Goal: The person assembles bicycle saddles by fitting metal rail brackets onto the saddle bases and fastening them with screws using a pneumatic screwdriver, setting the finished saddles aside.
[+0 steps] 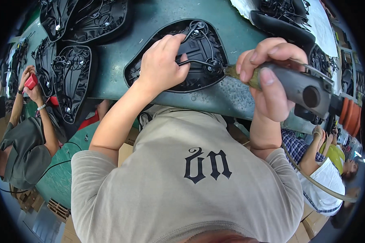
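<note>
A black bicycle saddle (198,81) lies upside down before me, its metal rails and springs facing up. My left hand (162,65) is closed over its left part, with the forefinger and thumb at the bent rails. In my right hand (271,73) is a grey pneumatic screwdriver (296,87), held almost level and pointing left. Its front end meets the saddle's right edge, beside a spring coil (215,65). Whether the tip touches a screw there cannot be made out.
The saddle rests on a green worktable (150,30). More upturned saddles (97,24) lie at the far left, others (281,22) at the far right. On the left a co-worker (32,150) holds a red tool (31,82). Further people (320,174) sit at the right, near an air hose (312,178).
</note>
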Tool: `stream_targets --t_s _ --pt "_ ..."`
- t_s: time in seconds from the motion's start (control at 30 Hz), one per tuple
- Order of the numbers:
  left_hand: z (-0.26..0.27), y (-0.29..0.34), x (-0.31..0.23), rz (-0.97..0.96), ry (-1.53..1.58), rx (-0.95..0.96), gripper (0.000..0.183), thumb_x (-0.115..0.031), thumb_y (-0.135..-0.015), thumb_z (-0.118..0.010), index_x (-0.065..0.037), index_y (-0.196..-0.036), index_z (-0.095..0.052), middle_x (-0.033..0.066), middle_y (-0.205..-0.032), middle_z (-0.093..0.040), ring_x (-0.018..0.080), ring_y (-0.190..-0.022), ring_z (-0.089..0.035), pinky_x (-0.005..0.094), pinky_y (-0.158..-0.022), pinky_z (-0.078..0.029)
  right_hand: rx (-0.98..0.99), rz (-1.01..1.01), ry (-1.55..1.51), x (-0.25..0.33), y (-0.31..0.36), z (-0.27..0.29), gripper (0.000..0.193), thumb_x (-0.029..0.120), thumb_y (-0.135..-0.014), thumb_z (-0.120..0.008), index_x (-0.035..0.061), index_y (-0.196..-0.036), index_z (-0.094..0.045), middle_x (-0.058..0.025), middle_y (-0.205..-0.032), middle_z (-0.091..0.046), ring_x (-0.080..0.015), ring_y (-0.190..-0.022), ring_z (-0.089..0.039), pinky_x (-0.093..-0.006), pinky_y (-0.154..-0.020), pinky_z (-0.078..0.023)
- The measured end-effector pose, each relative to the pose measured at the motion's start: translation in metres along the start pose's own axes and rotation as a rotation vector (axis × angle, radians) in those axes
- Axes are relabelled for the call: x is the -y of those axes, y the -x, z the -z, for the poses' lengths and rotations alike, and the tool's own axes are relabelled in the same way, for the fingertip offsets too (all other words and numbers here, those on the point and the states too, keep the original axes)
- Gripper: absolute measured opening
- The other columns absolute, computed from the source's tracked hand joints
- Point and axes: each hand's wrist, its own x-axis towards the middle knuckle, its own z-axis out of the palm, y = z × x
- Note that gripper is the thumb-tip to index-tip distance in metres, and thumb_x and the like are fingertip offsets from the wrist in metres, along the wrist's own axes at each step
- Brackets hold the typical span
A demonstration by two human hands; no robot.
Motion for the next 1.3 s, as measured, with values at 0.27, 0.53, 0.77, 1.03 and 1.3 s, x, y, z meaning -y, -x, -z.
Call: stream_targets --t_s 0.27,0.53,0.77,1.03,1.3 --pt "0.000 0.004 0.010 -0.028 0.035 -0.050 0.046 -0.005 -0.070 -0.072 -0.003 -0.116 -0.062 0.0106 -0.090 -0.064 0.0293 -0.078 -0.065 0.0384 -0.068 -0.054 -0.021 -0.038 0.019 -0.018 0.005 -0.020 0.034 -0.004 -0.089 -0.067 0.0033 -0.117 -0.050 -0.0150 -0.100 -0.059 -0.0201 -0.073 -0.062 -0.0340 -0.066 -0.056" --pt "-0.001 0.011 0.021 0.002 0.051 -0.050 0.046 -0.007 -0.068 -0.070 -0.004 -0.114 -0.062 0.0139 -0.095 -0.064 0.0352 -0.084 -0.065 0.0434 -0.073 -0.055 0.017 -0.083 0.052 -0.031 0.008 -0.040 0.019 -0.008 -0.088 -0.066 0.0025 -0.097 -0.052 -0.0146 -0.086 -0.060 -0.0215 -0.071 -0.061 -0.0354 -0.068 -0.056" --pt "-0.002 0.019 0.029 0.004 0.019 -0.101 0.045 -0.009 -0.066 -0.072 -0.003 -0.110 -0.061 0.0123 -0.088 -0.060 0.0337 -0.079 -0.064 0.0447 -0.067 -0.056 -0.045 -0.052 0.043 -0.019 0.011 -0.038 0.039 0.003 -0.087 -0.070 0.0011 -0.121 -0.050 -0.0215 -0.107 -0.058 -0.0216 -0.069 -0.061 -0.0347 -0.064 -0.054" --pt "0.111 0.000 0.052 0.197 0.123 -0.258 0.046 -0.009 -0.068 -0.076 -0.002 -0.112 -0.068 0.0138 -0.094 -0.069 0.0275 -0.077 -0.067 0.0374 -0.071 -0.056 -0.131 0.154 0.140 0.018 0.016 0.022 0.038 0.007 -0.090 -0.057 -0.0014 -0.126 -0.051 -0.0202 -0.107 -0.054 -0.0199 -0.067 -0.059 -0.0370 -0.068 -0.051" --pt "0.311 0.005 0.199 0.548 -0.112 -0.911 0.051 -0.011 -0.070 -0.077 0.003 -0.118 -0.065 0.0001 -0.088 -0.061 0.0085 -0.073 -0.056 0.0254 -0.066 -0.049 -0.337 -0.042 0.226 -0.038 0.077 0.064 0.035 -0.006 -0.089 -0.061 -0.0037 -0.123 -0.053 -0.0220 -0.105 -0.060 -0.0204 -0.068 -0.060 -0.0341 -0.064 -0.055"
